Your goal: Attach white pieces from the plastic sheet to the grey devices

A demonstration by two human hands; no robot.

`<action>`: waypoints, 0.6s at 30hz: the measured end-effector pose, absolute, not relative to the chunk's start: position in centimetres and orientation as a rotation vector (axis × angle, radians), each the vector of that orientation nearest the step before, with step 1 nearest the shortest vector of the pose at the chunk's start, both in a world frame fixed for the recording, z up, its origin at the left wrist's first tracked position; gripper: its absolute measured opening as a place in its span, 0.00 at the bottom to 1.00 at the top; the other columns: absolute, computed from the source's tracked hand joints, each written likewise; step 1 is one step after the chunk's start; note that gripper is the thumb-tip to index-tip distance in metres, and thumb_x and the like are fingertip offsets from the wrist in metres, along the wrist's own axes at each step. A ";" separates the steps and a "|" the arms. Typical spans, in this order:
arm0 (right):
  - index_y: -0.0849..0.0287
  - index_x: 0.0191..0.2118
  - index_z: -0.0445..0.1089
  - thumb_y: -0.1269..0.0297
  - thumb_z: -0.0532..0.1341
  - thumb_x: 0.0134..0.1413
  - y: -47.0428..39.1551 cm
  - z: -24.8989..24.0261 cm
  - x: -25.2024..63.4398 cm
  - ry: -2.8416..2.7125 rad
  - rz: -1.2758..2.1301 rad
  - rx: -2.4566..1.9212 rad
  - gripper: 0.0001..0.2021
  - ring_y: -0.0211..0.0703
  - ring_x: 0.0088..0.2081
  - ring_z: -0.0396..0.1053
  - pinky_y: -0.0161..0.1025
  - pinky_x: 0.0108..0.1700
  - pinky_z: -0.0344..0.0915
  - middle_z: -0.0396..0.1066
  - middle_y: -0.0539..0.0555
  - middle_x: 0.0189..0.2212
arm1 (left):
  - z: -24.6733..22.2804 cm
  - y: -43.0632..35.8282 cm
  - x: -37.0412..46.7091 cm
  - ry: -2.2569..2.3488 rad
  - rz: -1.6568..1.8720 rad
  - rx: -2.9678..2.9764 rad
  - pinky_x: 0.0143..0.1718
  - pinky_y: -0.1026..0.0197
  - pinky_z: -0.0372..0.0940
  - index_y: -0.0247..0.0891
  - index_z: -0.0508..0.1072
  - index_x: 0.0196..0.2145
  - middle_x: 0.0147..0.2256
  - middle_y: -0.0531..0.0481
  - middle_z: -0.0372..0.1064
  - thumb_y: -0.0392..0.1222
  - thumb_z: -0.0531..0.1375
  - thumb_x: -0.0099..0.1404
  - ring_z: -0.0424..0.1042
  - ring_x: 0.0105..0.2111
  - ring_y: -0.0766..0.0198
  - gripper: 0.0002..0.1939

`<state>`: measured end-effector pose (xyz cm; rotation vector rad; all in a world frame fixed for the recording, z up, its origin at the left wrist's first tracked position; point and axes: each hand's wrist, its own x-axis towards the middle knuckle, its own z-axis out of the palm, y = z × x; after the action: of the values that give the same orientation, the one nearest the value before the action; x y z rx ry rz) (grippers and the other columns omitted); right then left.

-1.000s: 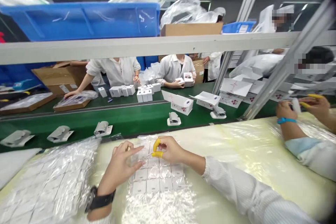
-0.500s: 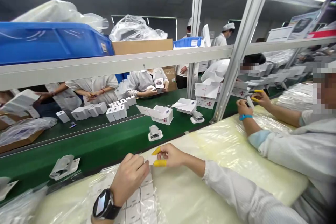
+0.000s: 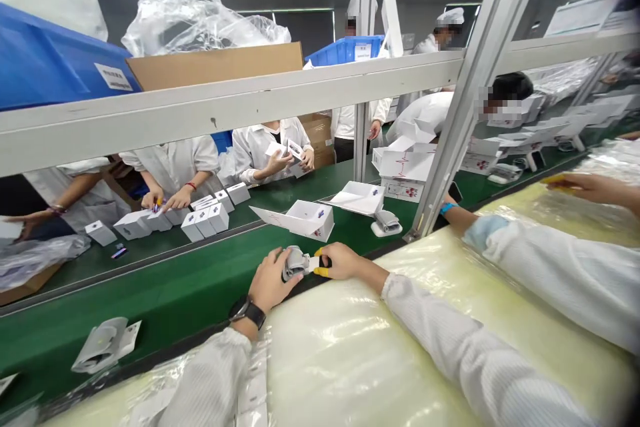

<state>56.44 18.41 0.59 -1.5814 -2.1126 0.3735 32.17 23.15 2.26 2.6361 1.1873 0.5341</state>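
My left hand [image 3: 273, 278], with a black watch at the wrist, is closed around a white wrist monitor with a rolled grey cuff [image 3: 296, 263] at the near edge of the green conveyor belt [image 3: 200, 287]. From the right, my right hand [image 3: 340, 260] comes up to it, yellow covers on thumb and forefinger. These pinch a small white card [image 3: 314, 263] against the monitor's right side; how far it is tucked in I cannot tell. An open white box [image 3: 313, 220] sits just beyond, and another cuffed monitor [image 3: 387, 223] lies to its right.
A metal post [image 3: 450, 147] and crossbar [image 3: 225, 97] stand over the belt. Several small white boxes [image 3: 205, 221] are across it, near co-workers' hands. Another cuffed monitor [image 3: 103, 343] lies at left. Plastic-wrapped yellowish sheeting [image 3: 360, 340] covers the near side; a co-worker's sleeve [image 3: 560, 267] reaches in at right.
Both hands have moved forward from the sheeting to the belt. My left hand has taken hold of the monitor, and the right has brought the white card to it. The view has shifted.
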 end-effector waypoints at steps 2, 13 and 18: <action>0.61 0.29 0.71 0.54 0.67 0.50 20.1 0.5 57.2 -2.226 0.302 -1.549 0.13 0.36 0.26 0.63 0.33 0.30 0.53 0.71 0.50 0.25 | 1.3 24.9 33.0 1.142 0.501 2.575 0.59 0.47 0.61 0.42 0.62 0.63 0.62 0.38 0.58 0.46 0.63 0.62 0.63 0.60 0.46 0.33; 0.62 0.30 0.70 0.56 0.66 0.53 22.0 -0.6 58.1 -2.335 0.276 -1.436 0.13 0.35 0.26 0.61 0.34 0.29 0.50 0.69 0.51 0.27 | -0.1 27.8 33.8 0.937 0.540 2.497 0.64 0.49 0.57 0.50 0.66 0.61 0.63 0.47 0.59 0.38 0.65 0.60 0.63 0.61 0.53 0.32; 0.61 0.31 0.69 0.58 0.66 0.53 21.9 -1.3 58.9 -2.287 0.334 -1.423 0.11 0.34 0.25 0.57 0.33 0.28 0.47 0.68 0.50 0.28 | -0.4 28.2 34.3 0.946 0.522 2.500 0.64 0.49 0.57 0.49 0.66 0.62 0.63 0.46 0.59 0.39 0.65 0.60 0.63 0.61 0.52 0.32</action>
<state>58.87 21.92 -1.34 -1.4225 -2.2874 0.3340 34.28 28.16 -0.42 2.4996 0.9458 0.5221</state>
